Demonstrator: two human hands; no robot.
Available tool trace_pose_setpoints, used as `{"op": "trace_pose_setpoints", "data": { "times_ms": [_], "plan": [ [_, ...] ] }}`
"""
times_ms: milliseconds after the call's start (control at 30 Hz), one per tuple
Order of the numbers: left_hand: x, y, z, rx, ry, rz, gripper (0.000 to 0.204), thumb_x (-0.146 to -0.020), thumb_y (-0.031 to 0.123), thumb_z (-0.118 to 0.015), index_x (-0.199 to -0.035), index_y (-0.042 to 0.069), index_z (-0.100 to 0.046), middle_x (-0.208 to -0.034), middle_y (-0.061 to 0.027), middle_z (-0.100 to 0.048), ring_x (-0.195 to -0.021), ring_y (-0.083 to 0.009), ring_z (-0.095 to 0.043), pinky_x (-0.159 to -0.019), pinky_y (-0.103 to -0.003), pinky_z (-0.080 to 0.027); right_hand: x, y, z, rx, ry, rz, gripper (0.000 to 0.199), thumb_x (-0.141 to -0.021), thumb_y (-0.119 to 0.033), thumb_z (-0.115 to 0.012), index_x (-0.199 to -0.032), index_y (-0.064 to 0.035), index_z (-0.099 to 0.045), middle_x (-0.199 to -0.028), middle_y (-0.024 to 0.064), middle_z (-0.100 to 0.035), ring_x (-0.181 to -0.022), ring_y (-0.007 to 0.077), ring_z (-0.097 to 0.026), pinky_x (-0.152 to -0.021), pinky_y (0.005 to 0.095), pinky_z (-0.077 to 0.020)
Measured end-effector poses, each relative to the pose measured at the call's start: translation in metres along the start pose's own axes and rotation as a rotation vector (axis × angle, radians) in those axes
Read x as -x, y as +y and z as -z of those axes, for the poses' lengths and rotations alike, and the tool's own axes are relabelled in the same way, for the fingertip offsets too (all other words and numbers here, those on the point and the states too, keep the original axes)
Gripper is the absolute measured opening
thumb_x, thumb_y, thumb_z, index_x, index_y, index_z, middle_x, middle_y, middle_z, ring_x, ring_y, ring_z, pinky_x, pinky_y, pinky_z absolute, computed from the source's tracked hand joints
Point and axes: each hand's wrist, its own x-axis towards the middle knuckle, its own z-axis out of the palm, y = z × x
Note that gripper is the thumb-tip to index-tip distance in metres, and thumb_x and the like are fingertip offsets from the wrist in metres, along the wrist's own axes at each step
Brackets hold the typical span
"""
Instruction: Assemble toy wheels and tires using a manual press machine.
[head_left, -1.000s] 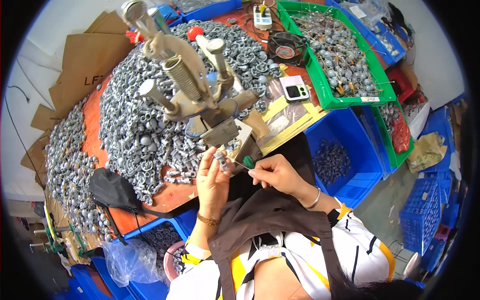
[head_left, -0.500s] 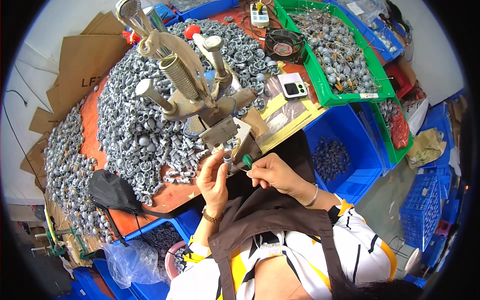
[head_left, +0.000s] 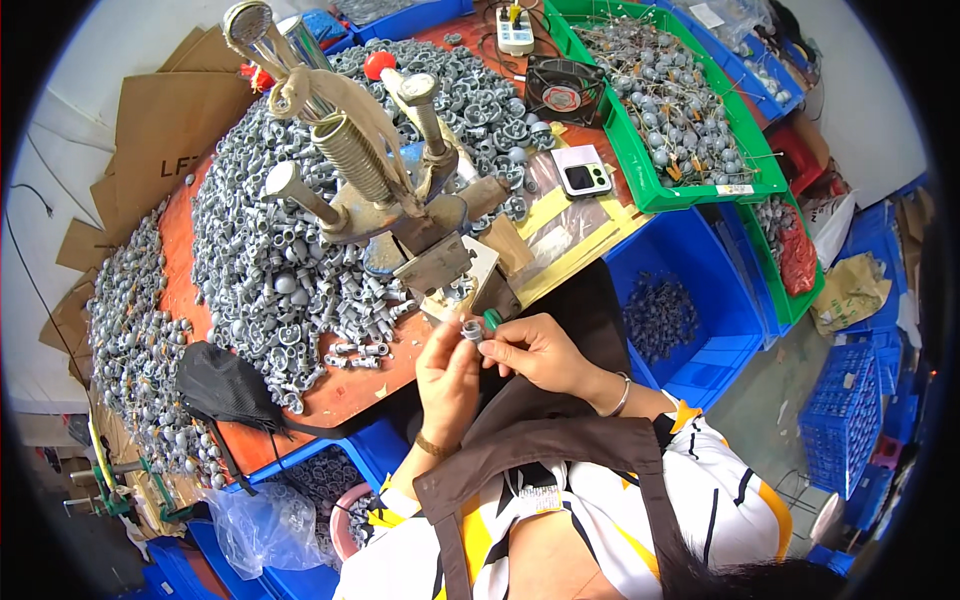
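Just in front of the hand press (head_left: 400,215), my hands are close together. My left hand (head_left: 448,385) pinches a small grey plastic fitting (head_left: 471,329) between thumb and fingertips. My right hand (head_left: 540,352) is closed at the fitting's right side, with a small green rounded piece (head_left: 491,319) showing at its fingertips. The rest of that green piece is hidden by the fingers. Behind my fingertips is the press's metal block and pale base (head_left: 445,300). A large heap of similar grey fittings (head_left: 270,230) covers the table to the left.
A green tray (head_left: 650,195) of wired grey balls stands at the back right, beside a black fan (head_left: 565,90) and a phone (head_left: 581,172). A blue bin (head_left: 725,350) with dark parts is at my right. Near left lies a black pouch (head_left: 228,385) on the red table (head_left: 345,392).
My left hand has moved slightly right and down with the fitting. My right hand has shifted left, bringing its fingertips against the fitting; the thin stem seen between them earlier is hidden.
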Motion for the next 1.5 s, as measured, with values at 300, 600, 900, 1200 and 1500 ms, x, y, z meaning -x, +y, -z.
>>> {"op": "trace_pose_setpoints", "data": {
  "times_ms": [300,600,900,1200,1500],
  "plan": [
    [-0.012,0.037,-0.013,-1.081,-0.307,-0.712,0.025,-0.072,-0.006,-0.072,-0.095,0.001,-0.071,-0.104,-0.0152,-0.067,-0.107,-0.0325,-0.062,-0.09,-0.039,-0.049,0.001,-0.014,0.022,-0.605,-0.117,-0.386,0.018,-0.094,-0.016,-0.062,-0.104,-0.0017,-0.064,-0.075,0.0048,-0.065,-0.056,0.0062,-0.056,-0.049,0.0202,-0.0416],
    [-0.009,0.044,0.02,-0.319,0.303,-0.532,0.023,-0.093,0.005,-0.056,-0.113,-0.003,-0.061,-0.104,-0.0162,-0.066,-0.104,-0.0268,-0.061,-0.095,-0.039,-0.048,-0.019,0.009,0.039,-0.232,0.103,-0.067,0.012,-0.092,-0.014,-0.062,-0.097,-0.0035,-0.061,-0.075,-0.002,-0.059,-0.064,0.0033,-0.054,-0.056,0.0185,-0.0413],
    [-0.007,0.034,-0.022,-1.545,0.026,-0.584,0.024,-0.079,0.002,-0.072,-0.102,0.002,-0.067,-0.091,-0.0082,-0.063,-0.082,-0.0192,-0.059,-0.082,-0.035,-0.047,-0.036,0.011,0.013,-0.129,-0.134,0.077,0.013,-0.093,-0.012,-0.06,-0.101,-0.0035,-0.055,-0.085,-0.0027,-0.054,-0.076,0.0051,-0.052,-0.067,0.0211,-0.0444],
    [-0.04,0.023,-0.003,-1.488,0.225,-0.552,0.019,-0.079,0.005,-0.074,-0.096,0.001,-0.067,-0.076,-0.0077,-0.057,-0.061,-0.0181,-0.053,-0.056,-0.029,-0.042,-0.046,0.023,0.0,0.863,0.26,0.243,0.014,-0.085,-0.019,-0.067,-0.09,-0.0054,-0.065,-0.069,0.0113,-0.065,-0.06,0.0251,-0.064,-0.053,0.0342,-0.0469],
    [-0.048,0.031,0.003,-1.607,0.064,-0.612,0.017,-0.078,0.008,-0.074,-0.094,0.009,-0.069,-0.073,-0.0079,-0.051,-0.061,-0.0258,-0.054,-0.056,-0.036,-0.045,-0.079,-0.037,0.059,0.515,0.482,0.282,0.012,-0.09,-0.009,-0.063,-0.093,0.0011,-0.068,-0.077,0.0065,-0.069,-0.067,0.0107,-0.064,-0.062,0.0281,-0.0511]
  ]
}}
